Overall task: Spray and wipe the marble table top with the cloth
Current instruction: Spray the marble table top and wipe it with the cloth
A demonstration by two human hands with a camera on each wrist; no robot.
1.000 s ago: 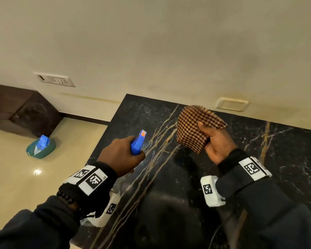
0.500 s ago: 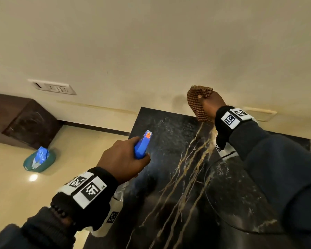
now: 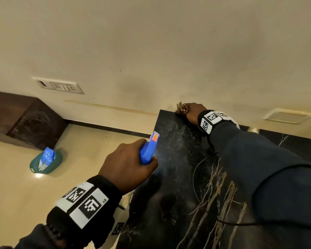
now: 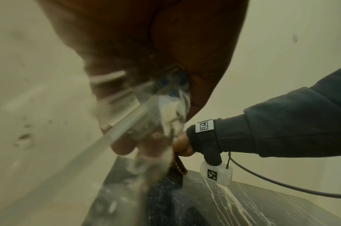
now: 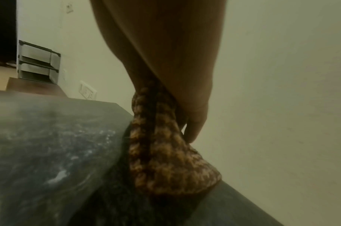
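The black marble table top (image 3: 176, 194) with gold veins fills the lower right of the head view. My left hand (image 3: 127, 164) grips a spray bottle with a blue head (image 3: 148, 150) over the table's left edge, nozzle towards the far corner, where fine spray droplets (image 3: 178, 141) speckle the stone. My right hand (image 3: 192, 112) reaches to the far left corner by the wall and holds the brown checked cloth (image 3: 181, 108) bunched on the marble. In the right wrist view the cloth (image 5: 165, 152) hangs from my fingers (image 5: 194, 122) onto the table (image 5: 49, 137). The clear bottle body (image 4: 146, 122) blurs the left wrist view.
The cream wall (image 3: 151, 51) stands right behind the table's far edge. A switch plate (image 3: 61, 86) and a blank plate (image 3: 287, 115) sit on it. On the floor at left are a dark wooden block (image 3: 22, 119) and a green dish with a blue wrapper (image 3: 46, 160). A thin cable (image 3: 196, 177) loops over the marble.
My right hand carried the cloth from mid-table up to the far left corner and set it on the marble. The left hand with the bottle moved forward, and spray droplets now show.
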